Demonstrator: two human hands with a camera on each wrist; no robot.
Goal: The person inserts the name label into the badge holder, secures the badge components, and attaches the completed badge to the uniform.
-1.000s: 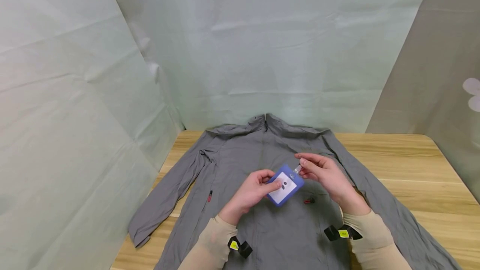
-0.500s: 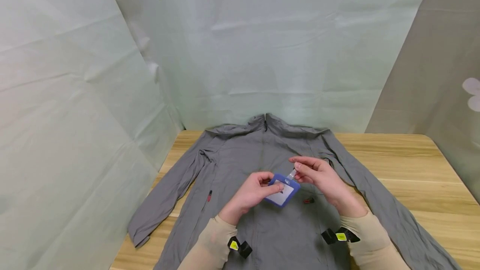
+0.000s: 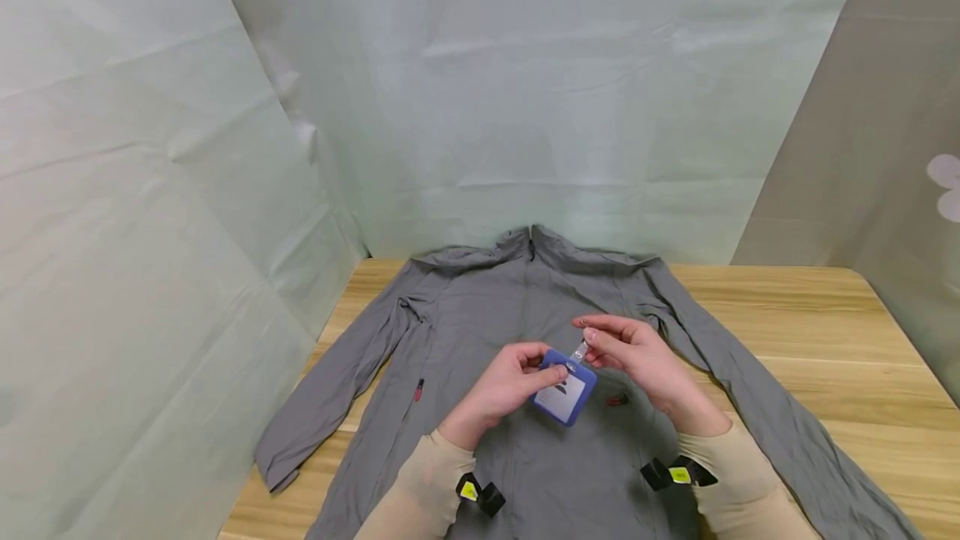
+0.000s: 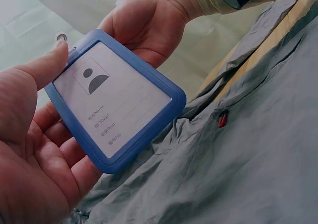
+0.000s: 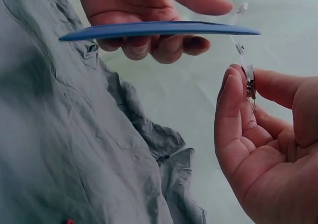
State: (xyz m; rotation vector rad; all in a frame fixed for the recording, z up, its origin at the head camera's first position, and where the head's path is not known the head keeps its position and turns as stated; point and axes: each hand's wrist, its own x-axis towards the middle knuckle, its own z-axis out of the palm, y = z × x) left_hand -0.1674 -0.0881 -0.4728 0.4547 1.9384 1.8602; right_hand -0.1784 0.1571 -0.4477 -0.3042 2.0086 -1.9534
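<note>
A blue badge holder (image 3: 561,395) with a white ID card (image 4: 112,101) hangs above a grey jacket (image 3: 465,332) spread on the wooden table (image 3: 817,340). My left hand (image 3: 504,382) holds the badge holder (image 4: 115,101), thumb on its top edge and fingers beneath. My right hand (image 3: 628,348) pinches the clear strap and metal clip (image 5: 249,84) at the holder's top. In the right wrist view the badge holder (image 5: 159,30) is seen edge-on, with the left hand (image 5: 149,15) behind it.
The jacket has red zipper pulls (image 3: 418,391) on both front pockets (image 3: 617,399). Pale green cloth walls (image 3: 525,90) close the table at the back and left. Bare tabletop lies to the right of the jacket.
Both hands have drawn the badge holder slightly left and down toward me. It has tilted, so its face looks smaller and narrower than a second ago.
</note>
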